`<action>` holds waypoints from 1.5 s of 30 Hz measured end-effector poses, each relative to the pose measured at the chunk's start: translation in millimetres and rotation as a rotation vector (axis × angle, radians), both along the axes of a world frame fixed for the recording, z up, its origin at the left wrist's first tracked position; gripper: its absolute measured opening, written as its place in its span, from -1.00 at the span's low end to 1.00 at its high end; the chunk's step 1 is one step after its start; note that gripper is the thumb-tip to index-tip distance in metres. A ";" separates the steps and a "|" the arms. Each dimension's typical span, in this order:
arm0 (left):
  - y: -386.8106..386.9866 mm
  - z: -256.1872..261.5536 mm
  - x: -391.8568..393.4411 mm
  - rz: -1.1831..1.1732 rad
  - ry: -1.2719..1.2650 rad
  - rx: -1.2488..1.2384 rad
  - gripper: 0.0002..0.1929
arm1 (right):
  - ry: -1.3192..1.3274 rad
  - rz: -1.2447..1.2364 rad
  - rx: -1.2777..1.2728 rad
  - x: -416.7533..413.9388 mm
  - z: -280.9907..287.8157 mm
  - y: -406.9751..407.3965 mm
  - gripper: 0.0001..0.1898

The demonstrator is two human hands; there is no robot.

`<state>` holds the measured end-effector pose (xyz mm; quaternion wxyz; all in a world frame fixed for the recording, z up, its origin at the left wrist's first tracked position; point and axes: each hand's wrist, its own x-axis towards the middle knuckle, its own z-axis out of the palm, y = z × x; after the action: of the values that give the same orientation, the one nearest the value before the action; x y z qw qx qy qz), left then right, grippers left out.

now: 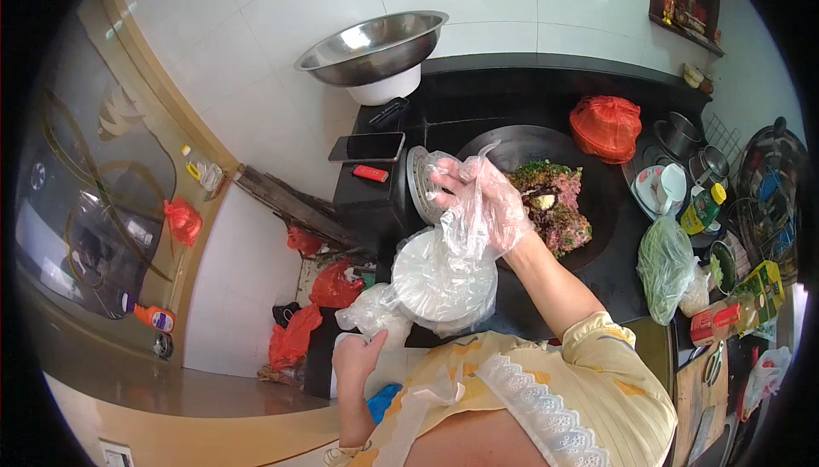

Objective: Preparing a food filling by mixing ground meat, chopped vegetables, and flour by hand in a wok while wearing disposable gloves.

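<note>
My right hand [489,208] wears a thin clear plastic glove, its fingers apart and bent; loose film bunches at the palm. It hovers over a round container wrapped in clear plastic [441,278], beside a dark wok [598,253]. Inside the wok lies raw minced meat [566,230] with chopped green herbs, dark seasoning and a small pale lump. My left hand [357,359] is bare, fingers curled and thumb raised, just below the bunched end of a clear plastic bag [381,316]; whether it grips the film is hidden. A perforated metal disc [422,182] leans between container and counter block.
A steel basin [371,51], a phone [368,147] and a red box [370,173] are at the back left. Behind the wok sits a red bag [605,128]. Bowls, a green bottle [704,209] and bagged greens [667,269] crowd the right; scissors [715,363] lie on a board.
</note>
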<state>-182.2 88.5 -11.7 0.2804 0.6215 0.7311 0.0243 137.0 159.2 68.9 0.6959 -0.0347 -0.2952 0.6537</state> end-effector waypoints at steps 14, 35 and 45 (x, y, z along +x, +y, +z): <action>35.8 66.1 138.2 -0.213 -1.258 0.498 -0.94 | 0.096 -0.132 0.112 8.7 -8.8 -9.3 -0.76; 70.1 87.2 133.1 -0.196 -1.691 0.174 -0.92 | -0.563 -0.168 -0.244 62.8 -6.0 -50.0 -0.84; 77.3 100.7 145.6 -0.252 -1.440 0.356 -0.89 | -0.654 -0.160 -0.354 107.4 -9.3 -59.4 -0.68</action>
<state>-36.6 165.8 89.0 0.5852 0.5668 0.2753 0.5104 244.4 99.9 59.7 0.5969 -0.3841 -0.3808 0.5926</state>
